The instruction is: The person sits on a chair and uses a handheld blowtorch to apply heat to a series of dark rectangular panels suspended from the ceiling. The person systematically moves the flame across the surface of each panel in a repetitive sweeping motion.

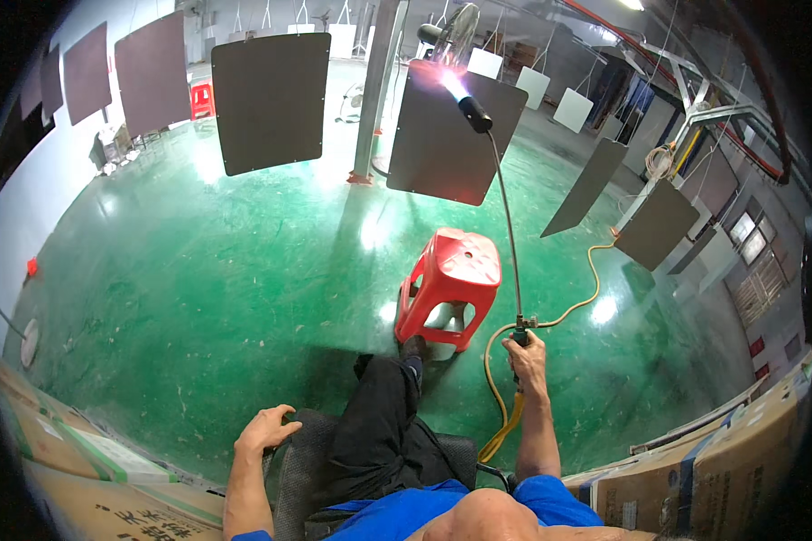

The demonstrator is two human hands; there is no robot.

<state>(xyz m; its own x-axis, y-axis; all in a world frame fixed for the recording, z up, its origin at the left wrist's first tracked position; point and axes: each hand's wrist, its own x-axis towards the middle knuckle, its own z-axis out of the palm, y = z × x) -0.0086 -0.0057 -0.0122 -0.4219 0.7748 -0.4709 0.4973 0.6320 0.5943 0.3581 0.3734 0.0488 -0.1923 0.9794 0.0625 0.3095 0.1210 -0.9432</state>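
Note:
My right hand (529, 362) is closed around the handle of a long gas torch (508, 216). Its thin metal tube reaches away from me to a black nozzle (475, 114). A bright bluish-pink flame (454, 86) burns from the nozzle, in front of the upper part of a dark hanging panel (442, 149). From the handle, a yellow hose (487, 361) runs down and across the floor. My left hand (266, 428) rests beside the seat of the dark chair (309, 451) under me, fingers loosely bent and apart, holding nothing.
A red plastic stool (460, 270) stands ahead of me, by my foot. Another dark panel (271, 104) hangs left of a metal post (374, 99). More panels hang along both sides. A fan (458, 41) is behind the flame. Cardboard boxes (731, 469) flank me.

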